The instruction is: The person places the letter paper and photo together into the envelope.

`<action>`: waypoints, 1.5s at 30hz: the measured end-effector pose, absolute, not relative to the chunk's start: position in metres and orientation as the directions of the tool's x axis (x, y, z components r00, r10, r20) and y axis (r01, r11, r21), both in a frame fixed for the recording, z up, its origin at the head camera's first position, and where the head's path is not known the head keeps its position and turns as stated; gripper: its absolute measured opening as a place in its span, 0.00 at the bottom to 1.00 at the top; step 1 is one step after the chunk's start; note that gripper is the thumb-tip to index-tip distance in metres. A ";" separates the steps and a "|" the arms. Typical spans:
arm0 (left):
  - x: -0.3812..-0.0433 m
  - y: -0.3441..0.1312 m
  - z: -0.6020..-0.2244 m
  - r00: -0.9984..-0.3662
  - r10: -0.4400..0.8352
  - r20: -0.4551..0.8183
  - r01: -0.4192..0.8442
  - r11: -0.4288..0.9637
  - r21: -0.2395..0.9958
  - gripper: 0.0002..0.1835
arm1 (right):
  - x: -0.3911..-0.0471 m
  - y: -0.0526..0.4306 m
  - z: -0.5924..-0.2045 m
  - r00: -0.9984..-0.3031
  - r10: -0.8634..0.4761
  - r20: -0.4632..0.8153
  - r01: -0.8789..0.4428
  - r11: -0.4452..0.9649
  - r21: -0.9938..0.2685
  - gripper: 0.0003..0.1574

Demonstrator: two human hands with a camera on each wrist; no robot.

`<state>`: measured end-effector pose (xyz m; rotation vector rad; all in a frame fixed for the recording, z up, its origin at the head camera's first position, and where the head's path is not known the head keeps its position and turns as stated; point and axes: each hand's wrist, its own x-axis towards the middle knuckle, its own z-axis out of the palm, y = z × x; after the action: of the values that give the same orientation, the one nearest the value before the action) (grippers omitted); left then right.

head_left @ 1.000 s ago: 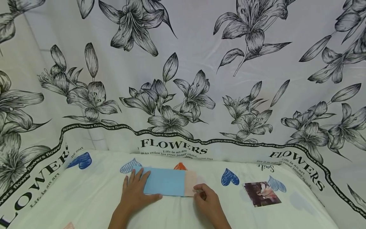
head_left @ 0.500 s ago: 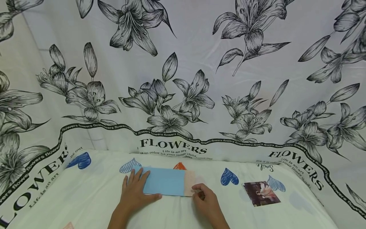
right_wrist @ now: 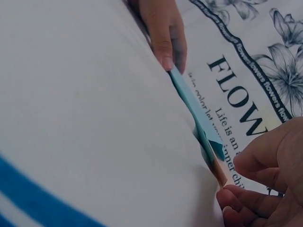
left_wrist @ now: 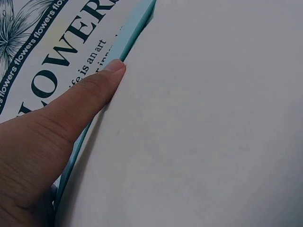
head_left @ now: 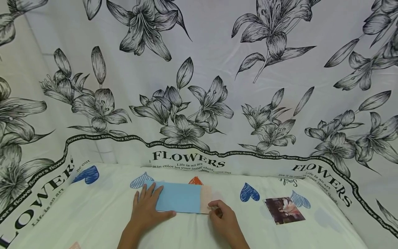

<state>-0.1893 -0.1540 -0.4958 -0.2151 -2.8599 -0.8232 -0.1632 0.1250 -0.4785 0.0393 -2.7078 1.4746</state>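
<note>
A light blue paper sleeve (head_left: 181,197) lies flat on the white bedding, with a strip of pale pink paper (head_left: 205,195) sticking out of its right end. My left hand (head_left: 145,209) rests on the sleeve's left part, fingers spread and thumb along the near edge. In the left wrist view the thumb (left_wrist: 97,90) presses on the blue edge (left_wrist: 130,35). At the strip's near right corner, my right hand (head_left: 225,218) pinches the pink paper with curled fingers. The right wrist view shows the blue sleeve (right_wrist: 201,111) gaping slightly at that end.
To the right lies a printed photo (head_left: 284,211) on the heart-patterned bedding (head_left: 264,228). A pinkish corner (head_left: 74,245) shows at the bottom left edge. Behind hangs a white floral curtain (head_left: 214,45).
My right hand has shifted slightly left, and the visible pink strip is a little narrower. The left hand stays on the sleeve.
</note>
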 end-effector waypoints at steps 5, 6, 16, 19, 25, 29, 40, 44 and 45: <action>-0.189 -0.154 -0.495 -0.979 0.096 0.182 0.178 0.839 0.514 0.61 | -0.163 0.124 -0.479 -0.998 0.003 0.070 -0.057 0.540 -0.840 0.14; -0.189 -0.154 -0.495 -0.980 0.098 0.174 0.175 0.842 0.511 0.61 | -0.163 0.124 -0.479 -0.998 0.002 0.070 -0.057 0.539 -0.840 0.14; -0.189 -0.155 -0.495 -0.979 0.101 0.177 0.180 0.838 0.515 0.61 | -0.162 0.124 -0.477 -0.998 -0.001 0.064 -0.054 0.534 -0.844 0.14; -0.188 -0.155 -0.495 -0.978 0.104 0.183 0.185 0.842 0.507 0.61 | -0.163 0.124 -0.479 -0.998 -0.020 0.057 -0.059 0.529 -0.847 0.14; -0.188 -0.155 -0.496 -0.975 0.100 0.199 0.190 0.842 0.505 0.61 | -0.162 0.122 -0.479 -0.997 -0.053 0.057 -0.076 0.511 -0.856 0.14; -0.189 -0.155 -0.496 -0.978 0.099 0.184 0.181 0.840 0.511 0.61 | -0.162 0.122 -0.479 -0.997 -0.050 0.057 -0.074 0.513 -0.855 0.14; -0.190 -0.155 -0.497 -0.978 0.100 0.181 0.181 0.838 0.515 0.61 | -0.158 0.120 -0.478 -0.995 -0.066 0.069 -0.094 0.535 -0.839 0.16; -0.189 -0.155 -0.496 -0.980 0.100 0.175 0.178 0.836 0.519 0.61 | -0.158 0.120 -0.478 -0.993 -0.091 0.078 -0.115 0.538 -0.835 0.16; -0.189 -0.155 -0.496 -0.980 0.100 0.172 0.176 0.837 0.518 0.61 | -0.158 0.120 -0.478 -0.992 -0.099 0.077 -0.119 0.539 -0.834 0.16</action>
<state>-0.1892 -0.1551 -0.4957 -0.2172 -2.8775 -0.8311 -0.1578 0.1199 -0.4778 0.1931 -2.7376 1.4855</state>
